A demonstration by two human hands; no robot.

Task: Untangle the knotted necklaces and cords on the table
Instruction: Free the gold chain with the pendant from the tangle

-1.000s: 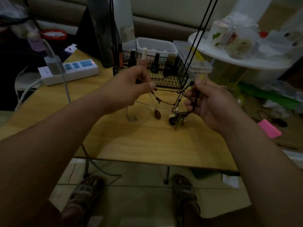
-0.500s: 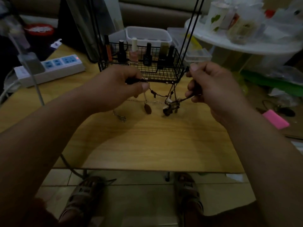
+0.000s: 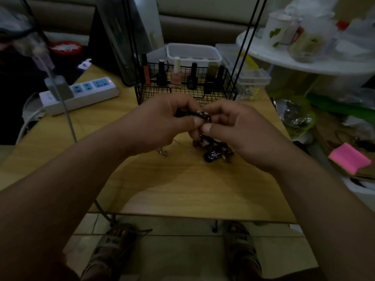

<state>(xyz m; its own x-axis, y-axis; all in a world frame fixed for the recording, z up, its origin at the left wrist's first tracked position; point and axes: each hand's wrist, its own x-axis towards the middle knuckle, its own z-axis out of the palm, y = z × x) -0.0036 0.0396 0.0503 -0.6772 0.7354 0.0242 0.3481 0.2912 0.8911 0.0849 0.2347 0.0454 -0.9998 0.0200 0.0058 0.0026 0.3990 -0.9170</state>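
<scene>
A dark knot of cords and necklaces (image 3: pixel 215 150) hangs between my hands and bunches on the wooden table (image 3: pixel 182 189), with beads and a black round pendant at its lower end. My left hand (image 3: pixel 162 122) and my right hand (image 3: pixel 235 126) meet thumb to thumb above it, both pinching the top of the tangle near a small metal piece. A thin silver chain (image 3: pixel 162 153) trails out to the left on the table below my left hand. My fingers hide the upper part of the cords.
A black wire basket (image 3: pixel 186 94) of nail polish bottles stands just behind my hands. A white power strip (image 3: pixel 81 94) lies at the left with a cable crossing the table. Clutter and a pink pad (image 3: pixel 349 158) lie at the right. My sandalled feet show below the table edge.
My hands were spread apart with the cords stretched between them; they have come together at the middle and lowered, and the tangle now bunches on the table.
</scene>
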